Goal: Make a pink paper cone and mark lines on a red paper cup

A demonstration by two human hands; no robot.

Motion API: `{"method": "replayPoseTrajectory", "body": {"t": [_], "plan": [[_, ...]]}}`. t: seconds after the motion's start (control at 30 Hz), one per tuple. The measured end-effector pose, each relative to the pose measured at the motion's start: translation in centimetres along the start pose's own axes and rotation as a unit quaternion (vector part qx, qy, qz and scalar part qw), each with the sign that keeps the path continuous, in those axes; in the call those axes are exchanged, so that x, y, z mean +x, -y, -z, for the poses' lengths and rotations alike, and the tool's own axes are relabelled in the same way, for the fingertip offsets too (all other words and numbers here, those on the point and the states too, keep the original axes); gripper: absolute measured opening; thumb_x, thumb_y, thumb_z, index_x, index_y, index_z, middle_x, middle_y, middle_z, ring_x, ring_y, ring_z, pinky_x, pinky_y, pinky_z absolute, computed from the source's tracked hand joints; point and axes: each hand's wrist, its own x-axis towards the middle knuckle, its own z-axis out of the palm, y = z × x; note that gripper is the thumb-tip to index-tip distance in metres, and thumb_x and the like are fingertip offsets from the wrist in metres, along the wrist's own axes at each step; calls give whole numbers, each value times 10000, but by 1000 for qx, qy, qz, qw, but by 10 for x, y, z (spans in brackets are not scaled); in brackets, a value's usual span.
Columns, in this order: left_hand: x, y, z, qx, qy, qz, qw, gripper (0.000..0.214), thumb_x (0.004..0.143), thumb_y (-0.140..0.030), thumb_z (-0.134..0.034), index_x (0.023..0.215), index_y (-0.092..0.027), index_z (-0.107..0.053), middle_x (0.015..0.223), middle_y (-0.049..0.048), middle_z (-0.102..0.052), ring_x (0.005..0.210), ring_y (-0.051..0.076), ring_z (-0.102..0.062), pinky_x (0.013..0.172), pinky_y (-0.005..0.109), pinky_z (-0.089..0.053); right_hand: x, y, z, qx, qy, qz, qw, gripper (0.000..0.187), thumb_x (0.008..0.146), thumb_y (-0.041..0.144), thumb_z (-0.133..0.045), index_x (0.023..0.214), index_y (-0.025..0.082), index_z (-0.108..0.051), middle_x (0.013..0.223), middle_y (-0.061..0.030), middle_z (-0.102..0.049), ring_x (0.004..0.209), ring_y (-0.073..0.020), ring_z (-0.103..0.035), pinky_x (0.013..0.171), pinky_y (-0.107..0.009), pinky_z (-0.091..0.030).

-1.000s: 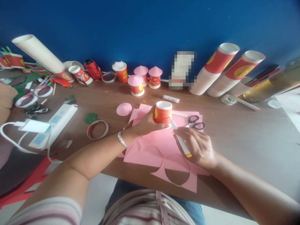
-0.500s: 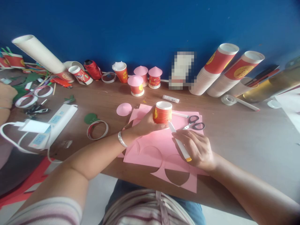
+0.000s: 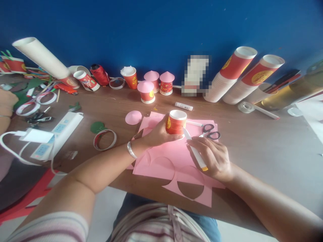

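Observation:
My left hand (image 3: 163,132) is wrapped round a short red paper cup (image 3: 176,125) with gold print, its white rim facing up. In my right hand (image 3: 214,156) is a white utility knife (image 3: 198,154) with a yellow end; its blade meets the lower right side of the cup. Beneath both hands lie sheets of pink paper (image 3: 161,161), one with round holes cut out. Scissors (image 3: 214,135) with dark handles rest on the paper just beyond my right hand, beside a white pen (image 3: 195,123).
Small red cups with pink cone roofs (image 3: 146,91) stand at the back, near a glue stick (image 3: 184,106). Tall cup stacks (image 3: 230,74) lean on the blue wall. Left are a pink cone (image 3: 133,117), a cut cup ring (image 3: 105,139) and a power strip (image 3: 58,134).
The cup has turned slightly and shifted a little right and towards me in my left hand. My right hand and the knife have moved slightly right with it.

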Motion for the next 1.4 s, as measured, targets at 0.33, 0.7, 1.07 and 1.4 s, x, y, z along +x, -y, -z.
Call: {"method": "replayPoseTrajectory", "body": {"t": [0.33, 0.7, 1.07, 1.4], "plan": [[2, 1, -1, -19, 3, -11, 1000, 427, 823, -343, -842, 1085, -217, -529, 1052, 34, -635, 962, 199, -634, 860, 379, -596, 0, -2, 2, -14, 10, -10, 1000, 339, 975, 61, -559, 1309, 108, -599, 955, -107, -758, 782, -201, -733, 635, -303, -568], [2, 3, -1, -11, 6, 6, 1000, 459, 820, -329, -827, 1129, -213, -508, 1026, 59, -642, 905, 207, -630, 768, 363, -569, -1, 1, -2, 18, 14, 11, 1000, 360, 993, 134, -533, 1342, 62, -581, 962, -151, -759, 785, -238, -743, 625, -338, -601], [2, 11, -3, 29, -8, -22, 999, 596, 777, -371, -882, 1221, -211, -517, 1006, 43, -623, 927, 212, -621, 779, 345, -556, -1, 7, -4, 40, 20, 13, 999, 338, 992, 61, -456, 1300, 56, -595, 946, -147, -758, 771, -230, -734, 631, -338, -602], [1, 6, -1, 15, 14, -17, 1000, 577, 792, -436, -890, 1184, -219, -527, 981, 44, -620, 911, 212, -610, 769, 339, -541, 0, 10, -5, 36, 25, 13, 999, 368, 993, 59, -470, 1336, 104, -596, 967, -123, -774, 786, -214, -738, 647, -326, -611]]}}
